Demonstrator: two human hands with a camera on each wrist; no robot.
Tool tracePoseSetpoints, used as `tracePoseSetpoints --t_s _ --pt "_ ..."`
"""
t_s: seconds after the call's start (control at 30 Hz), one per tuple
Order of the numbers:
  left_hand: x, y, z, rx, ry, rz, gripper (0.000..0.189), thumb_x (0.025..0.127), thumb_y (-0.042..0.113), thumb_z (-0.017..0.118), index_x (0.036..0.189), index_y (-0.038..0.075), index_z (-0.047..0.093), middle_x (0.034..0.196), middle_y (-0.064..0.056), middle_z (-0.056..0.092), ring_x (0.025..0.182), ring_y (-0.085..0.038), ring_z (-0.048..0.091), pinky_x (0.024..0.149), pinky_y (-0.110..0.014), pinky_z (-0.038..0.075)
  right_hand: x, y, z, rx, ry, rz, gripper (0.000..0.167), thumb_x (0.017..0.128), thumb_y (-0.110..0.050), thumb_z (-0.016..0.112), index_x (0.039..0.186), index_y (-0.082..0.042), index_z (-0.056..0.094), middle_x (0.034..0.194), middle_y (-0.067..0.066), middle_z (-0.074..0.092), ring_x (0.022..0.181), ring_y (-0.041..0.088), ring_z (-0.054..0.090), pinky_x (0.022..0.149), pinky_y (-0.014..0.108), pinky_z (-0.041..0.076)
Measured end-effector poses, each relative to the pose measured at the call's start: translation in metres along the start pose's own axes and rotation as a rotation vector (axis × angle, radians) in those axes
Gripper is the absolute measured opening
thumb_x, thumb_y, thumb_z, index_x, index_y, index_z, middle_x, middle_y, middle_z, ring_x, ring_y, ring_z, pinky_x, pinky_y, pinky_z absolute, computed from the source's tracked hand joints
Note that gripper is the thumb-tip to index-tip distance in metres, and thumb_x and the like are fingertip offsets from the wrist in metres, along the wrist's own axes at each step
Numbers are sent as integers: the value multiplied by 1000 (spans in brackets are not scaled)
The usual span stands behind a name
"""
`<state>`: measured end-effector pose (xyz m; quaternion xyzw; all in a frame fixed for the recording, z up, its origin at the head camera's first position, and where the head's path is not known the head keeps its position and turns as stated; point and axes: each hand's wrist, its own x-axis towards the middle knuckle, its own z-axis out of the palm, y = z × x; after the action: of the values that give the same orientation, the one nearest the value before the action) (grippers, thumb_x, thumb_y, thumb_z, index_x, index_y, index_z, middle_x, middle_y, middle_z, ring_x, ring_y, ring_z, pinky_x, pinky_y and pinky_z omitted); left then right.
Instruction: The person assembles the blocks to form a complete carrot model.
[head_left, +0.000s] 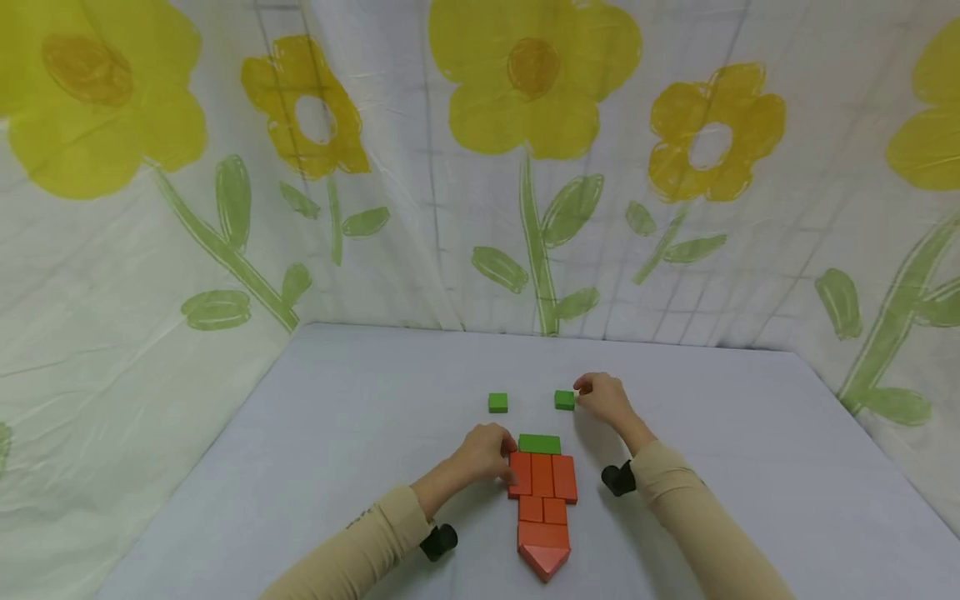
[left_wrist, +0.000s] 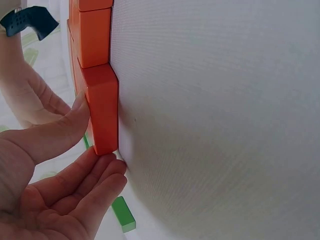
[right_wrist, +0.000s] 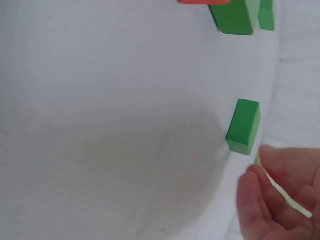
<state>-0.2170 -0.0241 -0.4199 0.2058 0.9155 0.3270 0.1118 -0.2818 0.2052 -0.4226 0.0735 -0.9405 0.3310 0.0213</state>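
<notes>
Red and orange-red wooden blocks (head_left: 542,475) lie together in a column, with a red triangular block (head_left: 545,560) at the near end. A green rectangular block (head_left: 539,444) adjoins the far end. My left hand (head_left: 480,454) pinches the column's far-left red block (left_wrist: 103,110), thumb on its upper face and fingers at its far end. Beyond, a small green block (head_left: 498,403) lies to the left and another small green block (right_wrist: 244,125) to the right. Just right of that second one is my right hand (head_left: 604,400), its fingers loosely bent, close to the block and holding nothing.
A pale cloth covers the table (head_left: 360,375). Behind it and at the sides hangs a white curtain (head_left: 405,208) printed with yellow flowers. Black cameras (head_left: 438,542) are strapped at both wrists, below the beige sleeves (head_left: 697,508).
</notes>
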Motion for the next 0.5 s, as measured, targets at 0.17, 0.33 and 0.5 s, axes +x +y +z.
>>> tracePoseSetpoints --t_s 0.17,0.33,0.5 --pt "-1 1 0 -3 -3 -9 38 67 2 87 99 -6 69 83 -7 63 72 -15 52 67 -29 49 8 -9 4 -64 -62 114 34 85 -15 67 102 13 62 96 23 65 85 33 61 73 43 50" --pt "-1 1 0 -10 -3 -7 37 67 2 87 98 -7 69 83 -7 63 72 -15 52 67 -29 49 9 -18 11 -146 -52 198 39 80 -27 75 85 8 58 81 17 60 73 26 55 66 39 48" --pt "0 -1 1 -5 2 7 37 67 3 87 98 -6 69 83 -7 62 73 -15 52 67 -28 48 8 -15 14 -164 -8 191 29 76 -21 74 66 -1 55 64 6 52 60 19 48 54 31 43"
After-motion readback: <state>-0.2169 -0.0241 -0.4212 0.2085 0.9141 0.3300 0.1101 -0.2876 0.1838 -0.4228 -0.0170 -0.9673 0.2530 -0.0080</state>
